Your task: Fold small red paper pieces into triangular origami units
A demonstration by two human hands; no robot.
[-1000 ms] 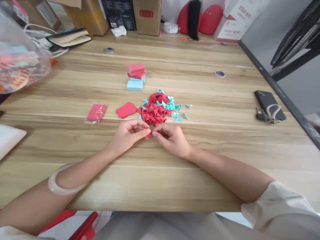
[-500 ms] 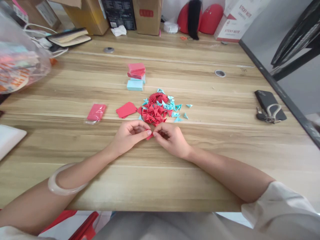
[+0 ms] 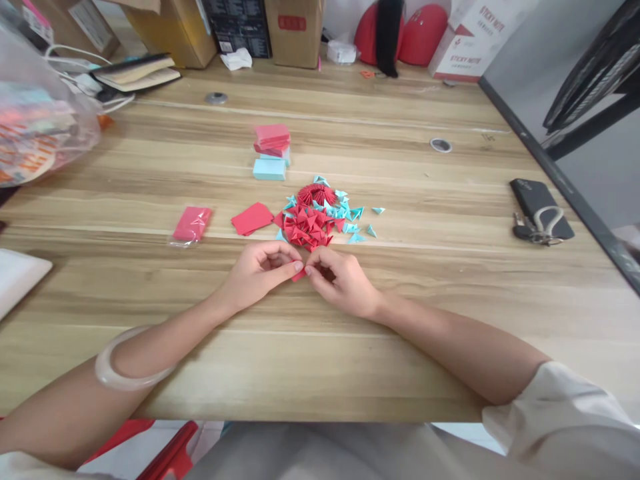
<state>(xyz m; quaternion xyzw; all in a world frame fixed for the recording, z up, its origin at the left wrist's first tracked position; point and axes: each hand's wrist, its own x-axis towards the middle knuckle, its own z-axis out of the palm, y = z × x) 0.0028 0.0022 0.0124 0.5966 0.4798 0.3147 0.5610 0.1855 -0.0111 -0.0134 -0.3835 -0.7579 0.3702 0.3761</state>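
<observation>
The left hand (image 3: pixel 257 270) and the right hand (image 3: pixel 340 280) meet above the desk (image 3: pixel 400 320), a little in front of the near edge and close to its middle. Both pinch the same small red paper piece (image 3: pixel 299 273): the left thumb and forefinger hold it from the left, the right thumb and forefinger from the right, and the fingertips almost touch each other. Most of the piece is hidden between the fingers, so its shape cannot be told. A pale bangle (image 3: pixel 127 360) sits on the left forearm.

Just behind the hands, toward the far edge, lies a heap of folded red triangles (image 3: pixel 307 227), and light blue triangles (image 3: pixel 350 217) are scattered around it, mostly on its right side. Beside the heap on the left lies a flat red paper sheet (image 3: pixel 253 219), and further left a small clear bag of red paper (image 3: pixel 193 225). Behind the heap stands a stack of note pads (image 3: pixel 271 152), red ones over a blue one.

Near the right edge of the desk a dark phone (image 3: pixel 537 200) lies with keys (image 3: pixel 537 230) touching it. Cardboard boxes (image 3: pixel 293 30) stand along the far edge, and a filled plastic bag (image 3: pixel 40 127) is at the far left corner.
</observation>
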